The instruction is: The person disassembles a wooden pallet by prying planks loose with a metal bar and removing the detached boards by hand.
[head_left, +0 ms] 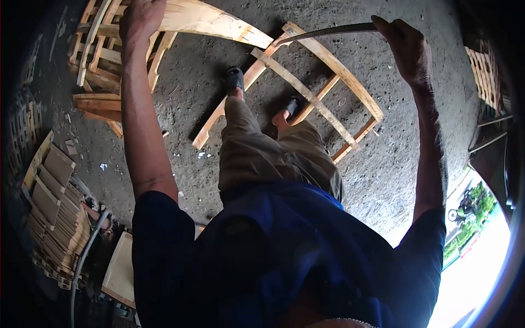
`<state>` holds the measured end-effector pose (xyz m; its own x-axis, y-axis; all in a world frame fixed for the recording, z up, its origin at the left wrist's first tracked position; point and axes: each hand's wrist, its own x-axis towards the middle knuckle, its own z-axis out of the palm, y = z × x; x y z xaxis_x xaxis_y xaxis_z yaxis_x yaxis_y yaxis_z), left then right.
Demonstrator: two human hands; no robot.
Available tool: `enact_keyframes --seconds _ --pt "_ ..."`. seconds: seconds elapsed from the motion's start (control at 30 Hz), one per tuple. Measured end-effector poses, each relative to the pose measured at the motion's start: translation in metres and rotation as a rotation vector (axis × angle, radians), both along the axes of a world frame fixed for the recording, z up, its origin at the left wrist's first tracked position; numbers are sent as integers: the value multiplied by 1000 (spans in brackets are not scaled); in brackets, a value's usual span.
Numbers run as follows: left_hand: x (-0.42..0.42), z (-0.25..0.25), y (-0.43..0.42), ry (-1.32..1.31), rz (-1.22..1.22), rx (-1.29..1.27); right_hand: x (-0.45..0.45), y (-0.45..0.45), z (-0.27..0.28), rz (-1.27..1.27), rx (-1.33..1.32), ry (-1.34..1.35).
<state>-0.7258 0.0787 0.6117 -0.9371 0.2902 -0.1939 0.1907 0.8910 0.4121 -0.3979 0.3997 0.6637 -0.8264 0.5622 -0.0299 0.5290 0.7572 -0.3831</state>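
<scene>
My left hand (143,21) is at the top left, closed on a wide wooden board (208,21); some of its fingers are hard to make out. That board slants toward a corner of a partly bare pallet frame (344,74) on the ground. My right hand (406,52), at the upper right, is wrapped around one end of a long, dark, ribbed pry bar (333,30). The bar's far tip meets the corner where the board's end and the frame come together. A thin slat (306,93) crosses the frame, and my feet stand among its pieces.
Pallets and loose boards (101,57) are piled at the upper left. More stacked slats (60,229) stand at the lower left, near a pale panel (119,270). Another pallet (482,76) lies at the far right. Wood scraps dot the rough ground (191,180). A bright doorway opens at lower right.
</scene>
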Motion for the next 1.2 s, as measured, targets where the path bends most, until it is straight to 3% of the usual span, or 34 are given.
enact_keyframes --seconds 0.17,0.23,0.37,0.7,0.77,0.87,0.9,0.97,1.0,1.07,1.2 --pt "15 6 -5 -26 45 87 -18 -11 15 180 33 -2" --pt "30 5 5 86 -26 140 -26 -13 23 173 54 -18" --pt "52 24 18 111 -119 -58 -34 -13 34 218 80 27" --pt "51 13 10 122 -79 -50 -57 -47 68 141 11 126" --pt "48 3 5 228 -111 -64 -62 -50 60 137 39 117" --pt "52 12 10 157 -142 14 -66 -54 13 166 177 54" --pt "58 15 20 143 -135 -10 -73 -66 5 42 242 -34" --pt "71 21 37 198 -107 -59 -83 -41 -14 70 198 67" --pt "78 24 39 191 -120 -62 -91 -26 -20 248 -116 370" --pt "84 27 50 146 -122 28 -104 -5 -18 24 144 24" --pt "75 23 52 135 -114 62 -86 25 -17 -95 166 11"
